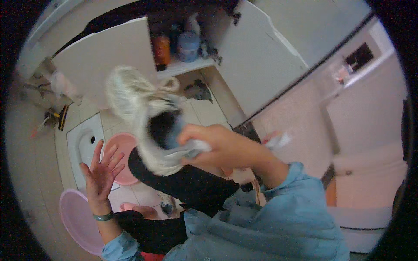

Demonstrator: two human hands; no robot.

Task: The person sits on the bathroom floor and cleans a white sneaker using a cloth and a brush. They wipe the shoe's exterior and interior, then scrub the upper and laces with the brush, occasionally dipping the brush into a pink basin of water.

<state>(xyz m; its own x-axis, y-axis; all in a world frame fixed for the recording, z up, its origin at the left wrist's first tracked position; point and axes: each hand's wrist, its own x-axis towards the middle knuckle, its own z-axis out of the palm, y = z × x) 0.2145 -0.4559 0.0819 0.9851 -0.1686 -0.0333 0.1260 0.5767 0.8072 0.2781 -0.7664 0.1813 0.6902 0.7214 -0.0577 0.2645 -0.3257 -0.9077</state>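
Note:
My right hand (211, 141) grips a white lace-up shoe (141, 117) by its heel end and holds it up before me. The shoe tilts, its toe toward the far left and its dark inside showing. Its laces look loose, and motion blurs the details. To the left, my left hand (103, 176) is raised with fingers spread and palm showing, holding nothing. A greenish bangle circles that wrist. Behind the left hand lies a pink basin (118, 141). On the floor between my legs is what looks like another shoe (166, 206), partly hidden.
A white squat toilet (78, 137) is set in the tiled floor at left. Nearer stands a lilac basin (76, 222). Ahead, the left cabinet door (109, 56) stands ajar, exposing an orange bottle (161, 50) and a blue-and-white tub (188, 47). A dark rag (200, 90) lies underneath.

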